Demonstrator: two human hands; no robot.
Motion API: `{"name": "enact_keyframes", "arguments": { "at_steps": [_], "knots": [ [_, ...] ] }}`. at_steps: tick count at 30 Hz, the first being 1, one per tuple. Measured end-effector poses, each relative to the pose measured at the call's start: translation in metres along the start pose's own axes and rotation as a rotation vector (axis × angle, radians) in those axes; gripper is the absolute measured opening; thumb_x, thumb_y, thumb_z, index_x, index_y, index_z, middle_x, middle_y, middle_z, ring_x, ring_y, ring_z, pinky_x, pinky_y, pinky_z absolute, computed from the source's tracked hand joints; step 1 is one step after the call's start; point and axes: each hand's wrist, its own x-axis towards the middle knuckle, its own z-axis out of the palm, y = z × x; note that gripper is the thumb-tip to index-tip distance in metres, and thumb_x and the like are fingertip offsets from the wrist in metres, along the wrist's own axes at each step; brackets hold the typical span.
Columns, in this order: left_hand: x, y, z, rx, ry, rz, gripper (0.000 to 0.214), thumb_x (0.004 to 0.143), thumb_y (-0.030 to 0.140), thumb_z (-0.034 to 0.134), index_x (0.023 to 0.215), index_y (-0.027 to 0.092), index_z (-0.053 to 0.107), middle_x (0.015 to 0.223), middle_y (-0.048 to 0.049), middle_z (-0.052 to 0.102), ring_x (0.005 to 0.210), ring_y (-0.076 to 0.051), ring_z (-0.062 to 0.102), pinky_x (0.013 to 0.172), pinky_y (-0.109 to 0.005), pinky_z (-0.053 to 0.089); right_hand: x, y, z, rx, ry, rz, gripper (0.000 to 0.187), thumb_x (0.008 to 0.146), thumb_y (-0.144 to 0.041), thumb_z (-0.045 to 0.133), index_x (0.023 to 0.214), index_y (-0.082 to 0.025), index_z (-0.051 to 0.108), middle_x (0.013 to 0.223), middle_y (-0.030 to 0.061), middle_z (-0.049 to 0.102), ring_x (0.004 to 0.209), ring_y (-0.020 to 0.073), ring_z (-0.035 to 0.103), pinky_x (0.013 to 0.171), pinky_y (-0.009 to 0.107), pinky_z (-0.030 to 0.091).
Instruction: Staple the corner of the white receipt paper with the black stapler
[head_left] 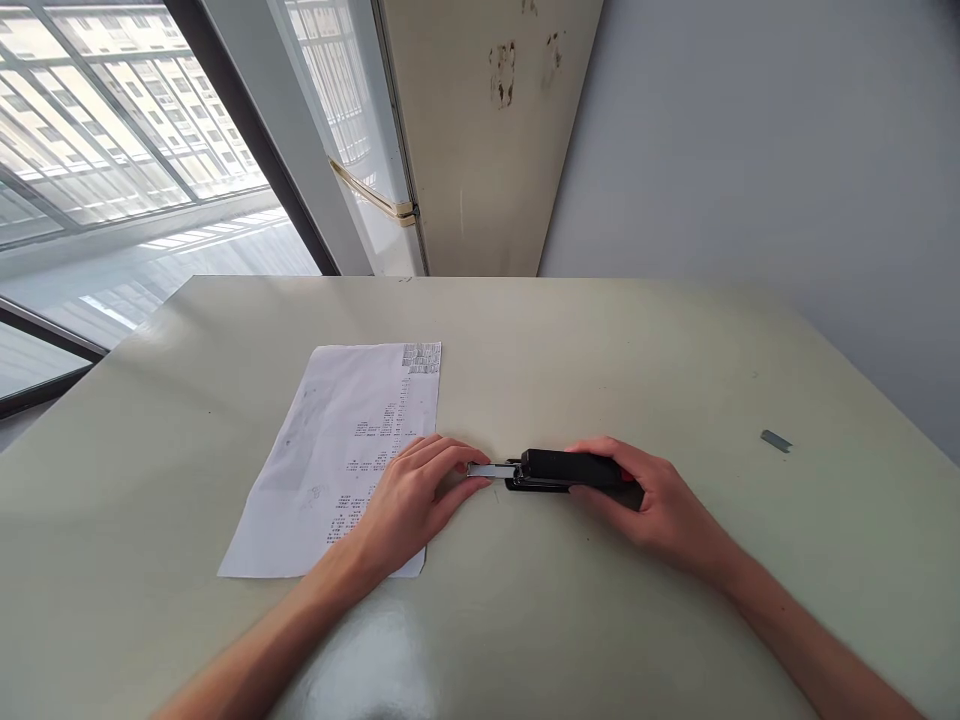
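A black stapler (564, 466) lies lengthwise across the middle of the table. A silver metal staple tray (495, 471) sticks out of its left end. My left hand (420, 488) pinches the outer end of that tray between thumb and fingers. At the other end, my right hand (646, 492) grips the black body, thumb on the near side and fingers on the far side. Beneath my left hand and wrist lies a printed sheet of paper (300, 470), partly covered. Whether staples sit inside the stapler cannot be seen.
A small grey strip (775, 440), resembling a row of staples, lies on the right of the pale table (600, 350). Behind the table's far edge stands a worn fridge (487, 160) with a handle. A window is at the left, a plain wall at the right.
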Motion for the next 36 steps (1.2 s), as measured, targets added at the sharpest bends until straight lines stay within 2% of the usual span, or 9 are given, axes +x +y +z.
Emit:
{"name": "enact_keyframes", "arguments": {
  "at_steps": [4, 9, 12, 21, 28, 36],
  "knots": [
    [0.0001, 0.0014, -0.0014, -0.022, -0.028, -0.056, 0.015, 0.106, 0.036, 0.061, 0.111, 0.025, 0.070, 0.095, -0.0002, 0.075, 0.084, -0.017, 0.066, 0.086, -0.034, 0.053, 0.0003, -0.0005, -0.0004, 0.000, -0.019, 0.009, 0.024, 0.101, -0.041, 0.061, 0.122, -0.030, 0.067, 0.098, 0.0024, 0.074, 0.077, 0.0188, 0.063, 0.063, 0.029, 0.051],
    [-0.0012, 0.0046, -0.0031, -0.085, -0.014, -0.138, 0.014, 0.105, 0.035, 0.063, 0.112, 0.026, 0.071, 0.110, -0.0016, 0.075, 0.096, -0.018, 0.068, 0.086, -0.032, 0.055, -0.0001, -0.0003, -0.0005, -0.005, -0.007, 0.003, 0.024, 0.100, -0.041, 0.062, 0.121, -0.030, 0.067, 0.097, 0.0029, 0.074, 0.076, 0.0193, 0.062, 0.062, 0.029, 0.051],
    [-0.0013, 0.0058, -0.0033, -0.097, -0.005, -0.164, 0.015, 0.105, 0.036, 0.062, 0.115, 0.028, 0.071, 0.110, -0.0006, 0.075, 0.099, -0.017, 0.068, 0.086, -0.031, 0.056, 0.0003, -0.0004, -0.0008, 0.001, -0.016, -0.002, 0.023, 0.101, -0.039, 0.062, 0.122, -0.031, 0.066, 0.102, 0.0021, 0.074, 0.080, 0.0190, 0.063, 0.067, 0.029, 0.052],
    [0.0015, 0.0069, 0.0006, -0.036, 0.020, -0.095, 0.015, 0.104, 0.036, 0.065, 0.110, 0.024, 0.072, 0.101, -0.0019, 0.076, 0.089, -0.018, 0.068, 0.084, -0.034, 0.054, 0.0007, -0.0003, -0.0005, 0.000, -0.015, -0.001, 0.023, 0.101, -0.040, 0.062, 0.122, -0.031, 0.066, 0.102, 0.0021, 0.075, 0.081, 0.0191, 0.065, 0.070, 0.030, 0.055],
    [0.0012, 0.0062, 0.0005, -0.061, -0.006, -0.096, 0.016, 0.104, 0.037, 0.064, 0.110, 0.024, 0.072, 0.102, -0.0026, 0.076, 0.091, -0.018, 0.068, 0.085, -0.034, 0.054, -0.0009, 0.0007, 0.0014, 0.007, -0.016, 0.020, 0.025, 0.101, -0.043, 0.061, 0.122, -0.031, 0.067, 0.101, 0.0028, 0.075, 0.078, 0.0195, 0.064, 0.067, 0.031, 0.056],
    [0.0025, 0.0036, -0.0008, -0.020, -0.029, -0.064, 0.019, 0.105, 0.039, 0.062, 0.110, 0.024, 0.073, 0.094, -0.0030, 0.075, 0.087, -0.019, 0.068, 0.085, -0.035, 0.056, 0.0007, -0.0014, -0.0006, -0.027, 0.002, -0.006, 0.025, 0.100, -0.045, 0.061, 0.120, -0.031, 0.068, 0.099, 0.0024, 0.076, 0.078, 0.0196, 0.067, 0.063, 0.029, 0.055]
  ]
}}
